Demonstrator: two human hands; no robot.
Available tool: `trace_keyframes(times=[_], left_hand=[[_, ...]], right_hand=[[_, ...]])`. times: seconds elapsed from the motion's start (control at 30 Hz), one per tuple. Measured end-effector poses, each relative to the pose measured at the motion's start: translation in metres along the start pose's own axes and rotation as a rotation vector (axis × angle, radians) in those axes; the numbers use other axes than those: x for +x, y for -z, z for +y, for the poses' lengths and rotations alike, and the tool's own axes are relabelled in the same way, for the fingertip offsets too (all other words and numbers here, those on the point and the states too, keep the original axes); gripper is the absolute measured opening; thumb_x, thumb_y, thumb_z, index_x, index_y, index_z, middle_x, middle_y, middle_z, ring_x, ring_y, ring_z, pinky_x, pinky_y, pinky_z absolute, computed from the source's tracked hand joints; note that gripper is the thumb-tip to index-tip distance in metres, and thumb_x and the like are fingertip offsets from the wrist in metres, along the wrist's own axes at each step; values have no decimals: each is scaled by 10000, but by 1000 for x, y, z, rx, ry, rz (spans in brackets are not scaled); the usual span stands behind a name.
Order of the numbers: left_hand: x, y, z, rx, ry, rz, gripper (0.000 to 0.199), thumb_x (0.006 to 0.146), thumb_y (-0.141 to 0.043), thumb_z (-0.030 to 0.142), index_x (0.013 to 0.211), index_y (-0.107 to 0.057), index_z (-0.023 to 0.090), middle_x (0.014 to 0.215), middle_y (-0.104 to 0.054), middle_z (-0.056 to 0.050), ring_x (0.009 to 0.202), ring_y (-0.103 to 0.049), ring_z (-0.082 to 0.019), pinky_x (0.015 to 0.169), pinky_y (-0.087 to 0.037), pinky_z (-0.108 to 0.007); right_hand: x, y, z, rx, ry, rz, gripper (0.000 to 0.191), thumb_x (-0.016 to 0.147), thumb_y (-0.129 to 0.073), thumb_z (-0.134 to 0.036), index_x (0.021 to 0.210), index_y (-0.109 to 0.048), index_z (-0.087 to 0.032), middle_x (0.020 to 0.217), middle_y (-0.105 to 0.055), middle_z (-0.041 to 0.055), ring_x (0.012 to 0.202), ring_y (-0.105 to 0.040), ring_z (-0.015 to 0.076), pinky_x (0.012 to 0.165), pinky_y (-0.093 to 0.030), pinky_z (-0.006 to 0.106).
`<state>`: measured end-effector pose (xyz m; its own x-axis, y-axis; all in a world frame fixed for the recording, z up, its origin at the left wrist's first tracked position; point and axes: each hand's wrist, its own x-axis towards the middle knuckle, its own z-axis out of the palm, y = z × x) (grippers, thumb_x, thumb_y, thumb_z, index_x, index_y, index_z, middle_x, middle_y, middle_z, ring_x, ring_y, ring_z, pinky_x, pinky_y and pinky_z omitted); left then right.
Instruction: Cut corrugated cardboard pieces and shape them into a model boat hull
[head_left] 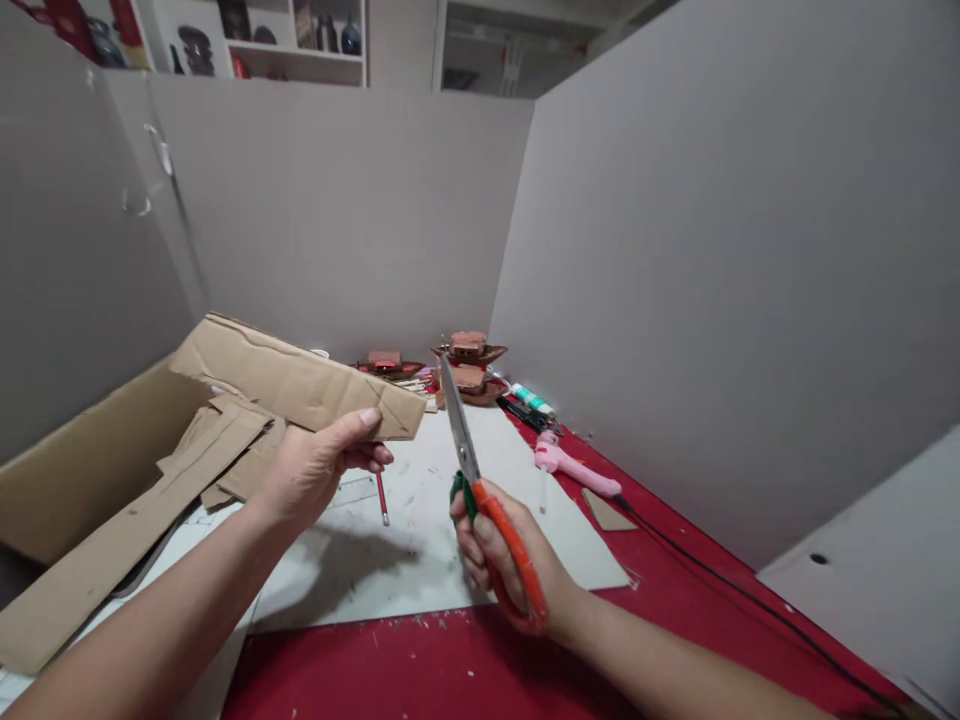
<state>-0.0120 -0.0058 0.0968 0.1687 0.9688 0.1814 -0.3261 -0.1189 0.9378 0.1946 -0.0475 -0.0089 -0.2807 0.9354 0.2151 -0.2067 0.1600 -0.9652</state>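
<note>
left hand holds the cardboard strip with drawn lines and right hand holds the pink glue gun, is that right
The right hand holds scissors, not the pink glue gun, as the head view shows; the left hand does hold the cardboard strip with drawn lines.

- No words or numbers can be read.
- Clear ruler, left of centre: markings too small.
- Green-and-white tube, far right: any print too small.

creased matt cardboard strip, smooth metal scissor blades, glossy plastic handle, smooth plastic glue gun
</note>
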Motion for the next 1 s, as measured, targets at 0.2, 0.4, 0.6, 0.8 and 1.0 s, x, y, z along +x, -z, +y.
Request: trace_keyframes(times=[0.2,0.4,0.6,0.8,1.0], left_hand=[[-4,10,17,88,-88,-8,221,738,-763,325,810,-734,118,741,-731,-61,632,-679,-167,598,-567,-261],[-6,10,19,225,-103,-29,268,742,-762,352,878,-746,122,837,-758,-99,689,-697,-200,615,-587,-284],[-7,5,12,246,-91,-60,293,742,-769,333,944,-737,124,916,-757,-105,758,-705,-220,644,-606,-316],[-4,5,10,221,-65,-99,268,758,-752,321,953,-746,138,954,-763,-105,785,-712,-215,636,-596,-277],[-5,5,11,235,-63,-101,292,753,-757,328,981,-744,146,997,-762,-114,824,-721,-239,636,-599,-284]], right_hand=[[0,-5,-1,-232,72,-205,686,728,-500,-829,1008,-499,-203,708,-423,-28,575,-341,114,504,-343,229],[-1,-7,-6,-367,82,-275,684,760,-427,-838,1013,-487,-204,723,-430,-18,594,-333,128,535,-345,250],[-2,-6,-10,-388,75,-290,659,779,-430,-822,979,-491,-196,718,-423,-25,599,-319,122,536,-342,239],[-2,-6,-7,-359,89,-302,719,777,-378,-845,1034,-502,-185,724,-453,-15,595,-348,125,533,-345,245],[-2,-5,-5,-388,101,-283,662,801,-392,-814,994,-509,-191,731,-468,-12,594,-360,126,542,-361,246]])
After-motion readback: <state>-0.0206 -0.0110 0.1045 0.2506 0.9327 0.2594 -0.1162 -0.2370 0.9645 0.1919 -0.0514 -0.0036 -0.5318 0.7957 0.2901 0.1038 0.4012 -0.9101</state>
